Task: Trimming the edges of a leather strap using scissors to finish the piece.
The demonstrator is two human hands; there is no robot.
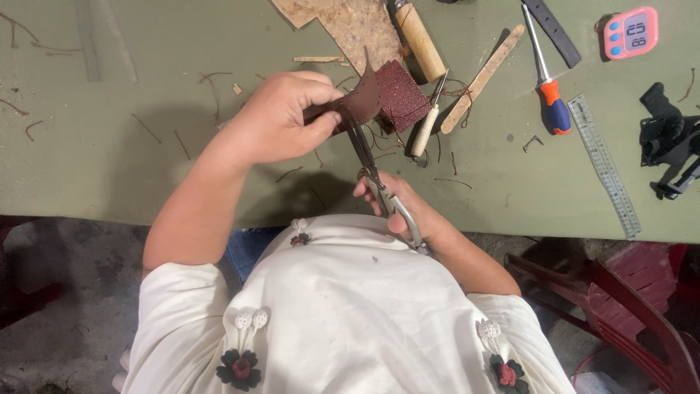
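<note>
while the left hand [281, 117] pinches the dark brown leather piece [359, 102], the right hand [397, 208], clenched on steel scissors [375, 179], should cut slowly, keeping the leather taut.

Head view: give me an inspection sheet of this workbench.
Surface: olive-green bench top, littered with thin brown trimmings.
Job's things: dark brown leather piece; grey metal scissors, blades at the leather.
Clutter: maroon sanding block, wooden-handled awl, flat wooden stick, orange-handled screwdriver, steel ruler, pink digital timer.
Hands: left hand pinches the leather; right hand grips the scissors.
Cables: nothing seen.
Surroundings: red plastic chair, grey floor.
</note>
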